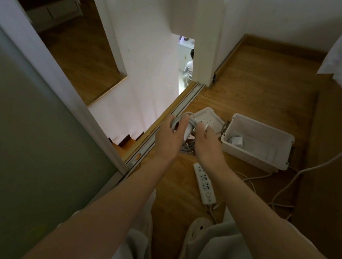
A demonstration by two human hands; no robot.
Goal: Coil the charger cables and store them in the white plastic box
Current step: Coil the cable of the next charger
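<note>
Both grips were closed: our left hand point(169, 133) held the coiled charger cable point(189, 121), our right hand point(206, 143) pinched its loose end. The white plastic box point(248, 157) sat open on the floor point(257, 75) just to their right, nearer our right hand.

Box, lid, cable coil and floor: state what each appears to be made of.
Box: matte white moulded plastic, judging by thin walls and a rolled rim.
Lid: same white plastic, punched with small holes.
Cable coil: pale, flexible sheath, likely rubbery plastic, since it bends in loops.
Floor: brown wood or wood-look laminate with plank seams; which one, cannot tell.
</note>
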